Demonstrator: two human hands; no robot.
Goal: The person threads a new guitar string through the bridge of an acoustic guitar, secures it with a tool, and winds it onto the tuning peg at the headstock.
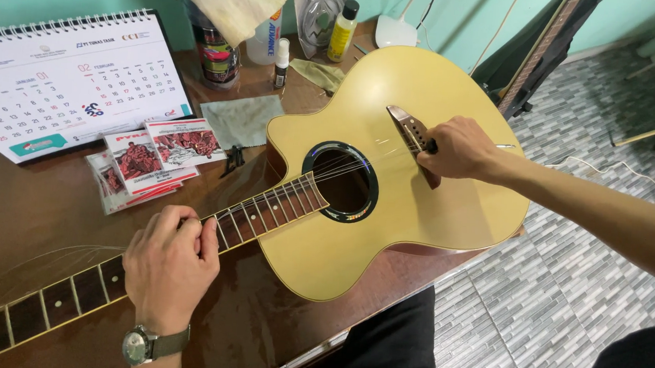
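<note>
Nearest the camera, the left hand (pixel 171 261), a watch (pixel 137 344) on its wrist, rests curled over the guitar neck (pixel 66 292), fingers folded down onto the fretboard (pixel 264 206) and pressing what look like thin strings there. The acoustic guitar (pixel 387 203) lies flat on the brown tabletop (pixel 33 217), neck pointing left, pale body to the right and partly overhanging the table edge. Further along, the right hand (pixel 460 149) is closed at the bridge (pixel 415 140), pinching what seems a small dark pin or tool; what exactly it grips I cannot tell. A few fine strings run loose from the bridge across the soundhole (pixel 341 181). A slack string could slip free or whip if the left hand lets go, and the overhanging body could tip if pressed hard. Beyond lie 3 or so red packets (pixel 156 160), a grey cloth (pixel 241 120), a desk calendar (pixel 66 81), and small bottles (pixel 342 30) by the wall.
</note>
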